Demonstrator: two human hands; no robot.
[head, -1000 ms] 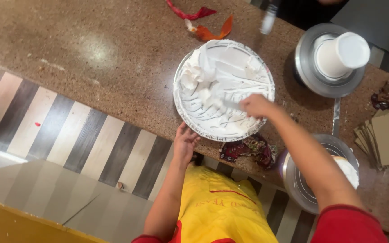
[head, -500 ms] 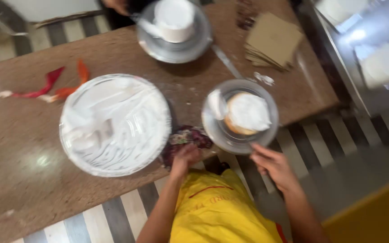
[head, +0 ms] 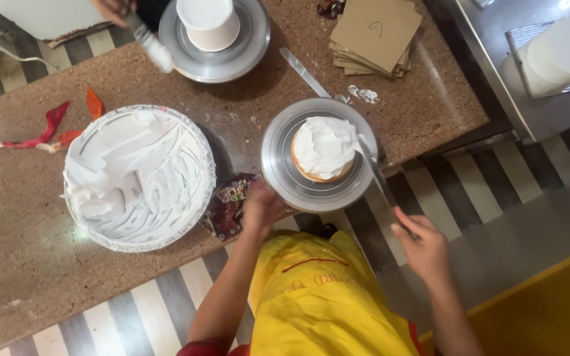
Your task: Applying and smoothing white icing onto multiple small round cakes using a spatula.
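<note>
The small cake, topped with white cream, sits on a metal turntable near the counter's near edge. The left hand rests its curled fingers on the turntable's near rim. The right hand has its fingers clamped on a long spatula, whose blade touches the cake's right side. A large bowl of cream stands just to the left.

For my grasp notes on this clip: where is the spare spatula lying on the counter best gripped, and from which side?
Probably by the end of the spatula nearest the upper turntable, coming from above. It lies flat and bare on the counter, while its other end runs up against the cake turntable, leaving little room there. Which end is the handle cannot be told.
</note>
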